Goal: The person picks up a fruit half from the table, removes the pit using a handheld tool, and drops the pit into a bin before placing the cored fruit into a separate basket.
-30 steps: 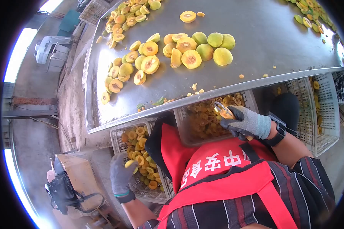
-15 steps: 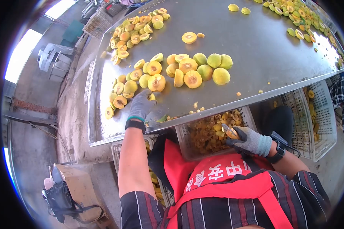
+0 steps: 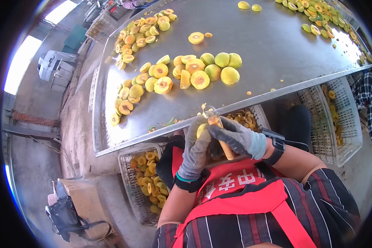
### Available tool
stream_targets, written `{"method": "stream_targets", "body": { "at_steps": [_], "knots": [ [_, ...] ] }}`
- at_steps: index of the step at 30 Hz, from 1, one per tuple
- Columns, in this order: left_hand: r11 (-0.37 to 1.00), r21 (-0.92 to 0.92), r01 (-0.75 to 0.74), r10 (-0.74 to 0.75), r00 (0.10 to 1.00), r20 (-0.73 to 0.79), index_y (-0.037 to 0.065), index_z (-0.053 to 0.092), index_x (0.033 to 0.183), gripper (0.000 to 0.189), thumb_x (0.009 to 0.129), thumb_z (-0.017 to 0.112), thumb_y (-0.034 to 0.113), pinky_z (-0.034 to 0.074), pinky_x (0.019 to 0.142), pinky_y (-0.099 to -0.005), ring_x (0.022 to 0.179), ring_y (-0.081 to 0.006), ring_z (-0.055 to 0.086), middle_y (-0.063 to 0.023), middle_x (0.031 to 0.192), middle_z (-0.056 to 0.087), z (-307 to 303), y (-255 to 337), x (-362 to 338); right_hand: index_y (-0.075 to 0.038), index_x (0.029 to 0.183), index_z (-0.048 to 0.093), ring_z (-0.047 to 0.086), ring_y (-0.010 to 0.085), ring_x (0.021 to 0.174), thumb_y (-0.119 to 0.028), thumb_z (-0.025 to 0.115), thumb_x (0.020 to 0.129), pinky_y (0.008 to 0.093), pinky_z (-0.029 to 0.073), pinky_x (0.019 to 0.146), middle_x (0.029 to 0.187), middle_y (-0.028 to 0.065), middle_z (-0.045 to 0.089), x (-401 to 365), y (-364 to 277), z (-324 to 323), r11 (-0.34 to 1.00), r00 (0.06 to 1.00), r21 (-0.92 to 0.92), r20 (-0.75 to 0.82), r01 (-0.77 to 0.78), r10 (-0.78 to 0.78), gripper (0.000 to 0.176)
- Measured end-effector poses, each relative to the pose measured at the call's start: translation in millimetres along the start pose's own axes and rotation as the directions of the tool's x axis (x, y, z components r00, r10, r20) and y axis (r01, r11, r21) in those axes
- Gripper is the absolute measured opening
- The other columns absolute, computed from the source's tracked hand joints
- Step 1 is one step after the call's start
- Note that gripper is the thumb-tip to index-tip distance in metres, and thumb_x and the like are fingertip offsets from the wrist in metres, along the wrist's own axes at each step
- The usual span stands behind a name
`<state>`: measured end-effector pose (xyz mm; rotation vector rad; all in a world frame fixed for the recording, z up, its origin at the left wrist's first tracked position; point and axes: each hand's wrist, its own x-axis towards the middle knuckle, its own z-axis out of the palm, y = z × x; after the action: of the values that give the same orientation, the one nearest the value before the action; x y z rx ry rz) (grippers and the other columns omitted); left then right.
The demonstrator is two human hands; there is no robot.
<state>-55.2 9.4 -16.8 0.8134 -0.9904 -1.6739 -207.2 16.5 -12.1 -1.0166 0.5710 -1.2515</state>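
My left hand (image 3: 194, 142), in a grey glove, is closed around a yellow fruit piece (image 3: 201, 129) just in front of the metal table's edge. Beside it my right hand (image 3: 239, 138), gloved too, grips a tool with a wooden handle (image 3: 226, 149); its metal end is up against the fruit, partly blurred. Both hands are above a crate of fruit scraps (image 3: 246, 118). Beyond them on the metal table (image 3: 161, 113) lie halved yellow-green fruits (image 3: 200, 79), some with cut faces up.
A white crate of fruit halves (image 3: 151, 177) stands below my left forearm. More crates (image 3: 330, 124) are under the table at the right, near a person's checked sleeve (image 3: 370, 103). A cardboard box with a black bag (image 3: 66, 215) is at the lower left.
My left hand has come back from the table with a fruit piece to my right hand. My right hand has risen with the tool, and the view has shifted slightly.
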Motion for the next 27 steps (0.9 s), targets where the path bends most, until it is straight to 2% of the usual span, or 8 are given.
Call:
{"method": "stream_targets", "body": {
  "at_steps": [1,3,4,5,7,12,23,27],
  "knots": [
    [0.999,0.024,0.041,-0.041,0.999,-0.014,0.002,0.045,0.125,0.041,0.092,0.052,0.025,0.043,0.091,-0.0312,0.107,-0.0178,0.052,-0.0081,0.118,0.053,-3.1,-7.2,-3.2,-0.006,0.112,0.055,0.053,0.0059,0.069,-0.034,0.063,0.087,0.0209,0.046,0.059,0.082,0.0007,0.058,-1.3,-11.1,1.2,1.0,1.0,-0.003,-0.002,-0.004,0.004,0.039],
    [1.0,-0.013,-0.002,0.002,1.0,-0.024,0.003,0.044,0.126,0.046,0.092,0.052,0.033,0.044,0.091,-0.0334,0.107,-0.0194,0.052,-0.0089,0.119,0.052,-12.2,-15.3,-1.2,-0.006,0.114,0.053,0.059,0.0148,0.069,-0.032,0.062,0.087,0.027,0.048,0.063,0.08,0.0072,0.061,-1.0,-31.7,1.3,0.835,0.856,-0.19,-0.087,-0.516,0.51,0.039],
    [0.989,-0.146,0.005,-0.011,0.999,-0.037,0.004,0.044,0.126,0.049,0.092,0.052,0.037,0.044,0.091,-0.0339,0.108,-0.0202,0.052,-0.0095,0.12,0.052,-11.7,-9.9,1.0,-0.005,0.115,0.05,0.062,0.0302,0.066,-0.03,0.06,0.087,0.0383,0.049,0.061,0.077,0.0166,0.062,-4.4,-28.5,-4.3,0.782,0.979,-0.595,-0.05,-0.187,0.196,0.039],
    [0.961,-0.277,0.011,-0.026,0.998,-0.05,0.004,0.044,0.126,0.051,0.091,0.053,0.04,0.044,0.092,-0.0344,0.109,-0.021,0.052,-0.01,0.12,0.052,-9.7,-4.3,1.0,-0.005,0.115,0.05,0.062,0.0302,0.066,-0.03,0.06,0.087,0.0383,0.049,0.061,0.077,0.0166,0.062,-5.7,-24.7,-6.3,0.782,0.979,-0.594,-0.051,-0.189,0.197,0.039],
    [0.976,-0.217,-0.027,0.007,0.995,-0.095,0.004,0.045,0.126,0.053,0.09,0.054,0.043,0.043,0.093,-0.0358,0.111,-0.0229,0.051,-0.0114,0.12,0.052,-0.6,5.7,-3.5,-0.002,0.106,0.052,0.063,0.0317,0.067,-0.026,0.064,0.084,0.0376,0.05,0.059,0.077,0.0149,0.062,-8.2,-19.8,-8.4,0.426,0.998,-0.904,0.053,0.034,0.031,0.034],
    [0.989,-0.075,-0.13,0.136,0.987,0.08,0.006,0.043,0.129,0.055,0.089,0.056,0.042,0.039,0.098,-0.0401,0.115,-0.0238,0.048,-0.0103,0.125,0.051,-1.3,4.7,-4.2,-0.001,0.104,0.052,0.061,0.0371,0.068,-0.029,0.063,0.083,0.042,0.049,0.059,0.075,0.0196,0.061,-7.5,-26.8,-0.4,0.346,0.999,-0.938,0.032,0.026,0.011,0.037],
    [0.99,-0.022,-0.14,0.139,0.989,-0.044,0.001,0.052,0.118,0.054,0.089,0.053,0.047,0.047,0.086,-0.0351,0.095,-0.0217,0.059,-0.0131,0.104,0.06,-2.1,-2.5,-1.6,0.001,0.103,0.048,0.061,0.0376,0.063,-0.029,0.059,0.084,0.0442,0.049,0.056,0.07,0.0208,0.061,-10.7,-27.5,4.2,0.24,0.973,-0.971,0.071,0.017,0.218,0.037],
    [0.979,0.047,-0.201,0.204,0.976,-0.079,0.0,0.055,0.114,0.052,0.09,0.052,0.046,0.049,0.081,-0.0323,0.088,-0.0202,0.061,-0.0128,0.099,0.063,0.1,-4.7,-3.9,0.001,0.102,0.048,0.061,0.0378,0.064,-0.027,0.059,0.084,0.0439,0.049,0.057,0.071,0.0216,0.06,-15.5,-16.1,7.2,0.391,0.974,-0.92,0.066,-0.024,0.215,0.035]
  ]
}}
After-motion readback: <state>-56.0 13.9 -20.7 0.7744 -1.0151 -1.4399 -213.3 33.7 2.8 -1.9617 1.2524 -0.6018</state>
